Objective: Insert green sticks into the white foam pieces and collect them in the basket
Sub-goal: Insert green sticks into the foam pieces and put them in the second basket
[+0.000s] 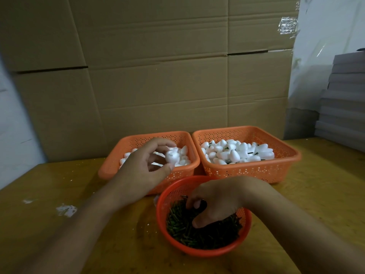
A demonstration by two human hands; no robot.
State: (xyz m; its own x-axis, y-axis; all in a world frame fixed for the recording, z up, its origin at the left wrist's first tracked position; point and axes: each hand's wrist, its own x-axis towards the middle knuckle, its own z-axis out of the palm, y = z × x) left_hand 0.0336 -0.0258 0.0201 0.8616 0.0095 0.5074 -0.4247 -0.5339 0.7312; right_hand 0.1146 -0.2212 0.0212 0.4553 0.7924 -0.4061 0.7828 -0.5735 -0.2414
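My left hand [144,167] hovers over the left orange basket [110,165] and pinches a white foam piece [172,156] between thumb and fingertips. More plain foam pieces lie under it in that basket. My right hand [213,206] reaches down into the round orange basket [205,252], its curled fingers dug into the pile of green sticks [181,226]; whether they grip a stick is hidden. The right orange basket [254,171] holds several foam pieces [237,153], some with green sticks poking out.
All three baskets stand on a yellowish wooden table [59,194]. White foam scraps [66,210] lie on its left part. A large cardboard sheet [158,76] forms the back wall. Grey stacked boards [343,99] rise at the right.
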